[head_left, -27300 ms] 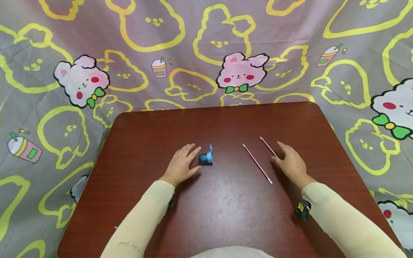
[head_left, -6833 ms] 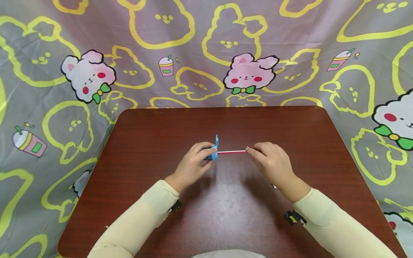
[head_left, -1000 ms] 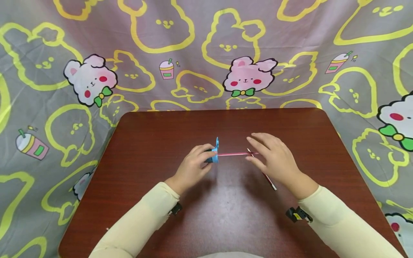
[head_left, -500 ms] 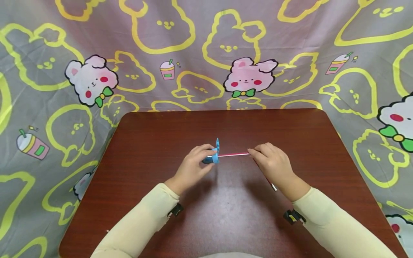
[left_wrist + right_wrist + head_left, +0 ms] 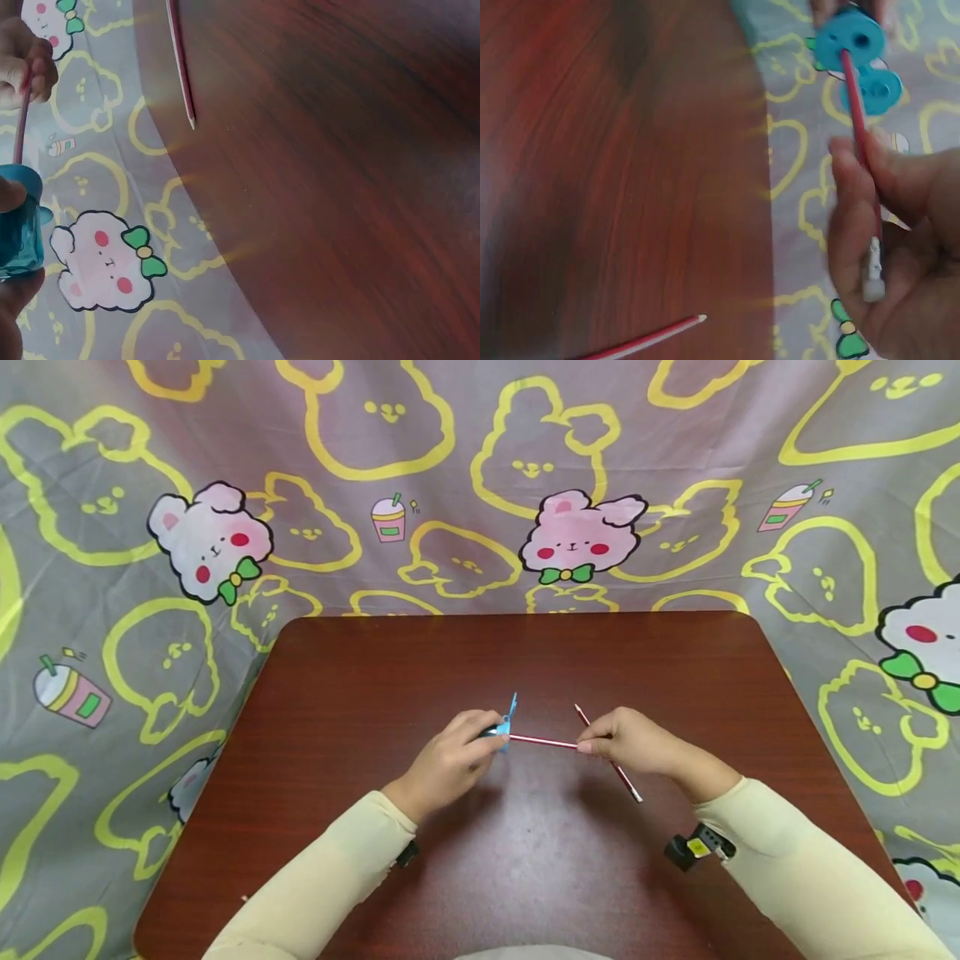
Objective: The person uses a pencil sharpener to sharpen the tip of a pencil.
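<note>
Downward in the head view, toward the person, the right hand (image 5: 630,743) has shifted since half a second ago, and the striped pencil (image 5: 543,742) now slopes down toward it. Reddish-brown wood grain covers the table (image 5: 525,660), whose corners are rounded; behind hangs grey-pink cloth (image 5: 457,477) printed with yellow-outlined animals, bunny heads and cups. More of the second pencil (image 5: 626,782) shows now, lying slantwise beneath the right hand. Left-hand fingers are clamped round the blue pencil sharpener (image 5: 504,727) above the table; right-hand fingers pinch the red-and-white pencil, its tip end at the sharpener's blue face, near a dark hole (image 5: 861,40), the lid (image 5: 879,91) swung aside.
</note>
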`<state>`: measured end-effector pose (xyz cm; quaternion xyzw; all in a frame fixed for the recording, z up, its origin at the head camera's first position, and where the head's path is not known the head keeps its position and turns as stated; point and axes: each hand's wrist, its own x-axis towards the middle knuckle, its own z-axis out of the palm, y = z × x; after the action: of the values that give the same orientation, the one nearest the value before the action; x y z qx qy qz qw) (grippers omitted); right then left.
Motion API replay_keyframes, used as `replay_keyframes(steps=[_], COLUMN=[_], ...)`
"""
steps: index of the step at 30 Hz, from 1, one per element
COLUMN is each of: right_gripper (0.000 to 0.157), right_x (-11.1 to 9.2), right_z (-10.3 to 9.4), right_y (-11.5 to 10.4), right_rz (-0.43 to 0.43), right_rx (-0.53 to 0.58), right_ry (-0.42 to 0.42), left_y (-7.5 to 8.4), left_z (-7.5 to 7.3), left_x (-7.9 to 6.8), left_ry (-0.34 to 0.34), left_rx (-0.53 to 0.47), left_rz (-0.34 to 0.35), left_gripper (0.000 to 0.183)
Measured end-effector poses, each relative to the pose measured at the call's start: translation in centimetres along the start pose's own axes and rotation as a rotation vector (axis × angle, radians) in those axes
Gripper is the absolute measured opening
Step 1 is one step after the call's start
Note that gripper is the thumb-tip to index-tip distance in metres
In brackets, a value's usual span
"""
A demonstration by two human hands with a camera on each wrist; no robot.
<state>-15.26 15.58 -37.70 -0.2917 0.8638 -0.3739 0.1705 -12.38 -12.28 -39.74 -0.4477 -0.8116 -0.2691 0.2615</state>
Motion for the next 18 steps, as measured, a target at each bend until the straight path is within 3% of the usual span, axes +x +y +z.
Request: replay_keyframes(steps=[3, 6, 13, 18], right_gripper=[0.014, 0.014, 0.014, 0.027], right_x=[0.2, 0.4, 0.4, 0.0], right_z=[-0.5, -0.7, -0.2, 0.3], right_y=[0.2, 0.1, -0.6, -0.8], right_rz=[0.098, 0.078, 0.039, -0.021], right_rx=[0.123, 0.054, -0.211, -0.345], right_ry=[-0.136, -0.147, 0.02, 0.233], left_y=[0.0, -0.1, -0.3, -0.5], left_z=[0.1, 0.3, 0.5, 0.5], left_x=[0.1, 0.1, 0.0, 0.2], left_ry=[-0.001, -0.025, -0.027, -0.001], left_rx=[0.003, 0.009, 0.016, 0.005], left_rz=[0.03, 0.002, -0.05, -0.065], left_gripper=[0.023, 0.028, 0.033, 0.032])
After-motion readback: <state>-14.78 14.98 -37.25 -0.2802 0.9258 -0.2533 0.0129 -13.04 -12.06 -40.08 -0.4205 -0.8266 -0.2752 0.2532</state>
